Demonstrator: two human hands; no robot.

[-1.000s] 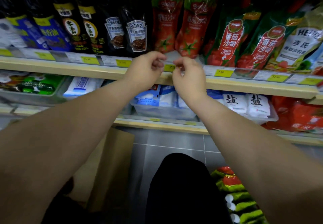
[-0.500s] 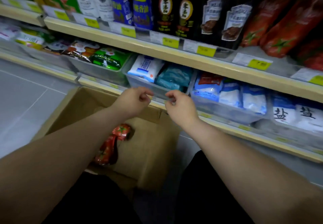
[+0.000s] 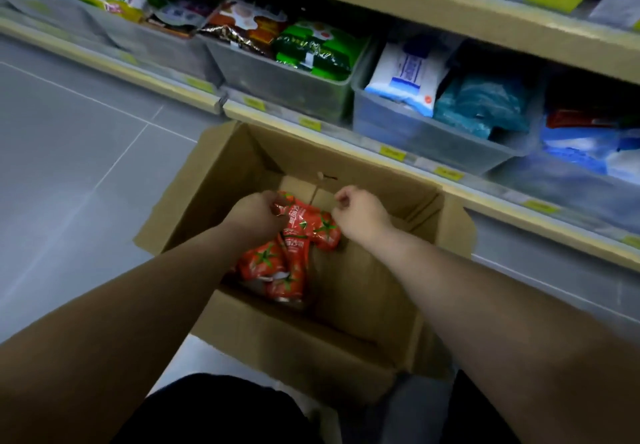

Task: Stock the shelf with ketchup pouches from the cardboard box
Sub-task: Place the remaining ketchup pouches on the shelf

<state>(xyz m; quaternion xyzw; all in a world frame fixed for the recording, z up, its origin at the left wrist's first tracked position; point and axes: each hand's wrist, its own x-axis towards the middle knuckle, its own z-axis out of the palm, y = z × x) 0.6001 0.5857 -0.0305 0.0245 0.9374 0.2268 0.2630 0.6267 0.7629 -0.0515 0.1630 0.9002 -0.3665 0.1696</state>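
Observation:
An open cardboard box stands on the floor below the bottom shelf. Several red ketchup pouches printed with tomatoes lie in a heap in its left half. My left hand is down inside the box, its fingers closed on the top end of the uppermost pouch. My right hand hovers beside that pouch's right edge with its fingers curled shut, and nothing shows inside it. The right half of the box floor is bare cardboard.
Clear plastic bins on the bottom shelf hold green, white and blue packets right behind the box. Yellow price tags line the shelf edge. Grey tiled floor stretches to the left. My dark-clothed knees are at the bottom edge.
My view dropped from the upper ketchup shelf to the box on the floor. Both hands came down from the shelf edge into the box, and my left hand closed on a pouch.

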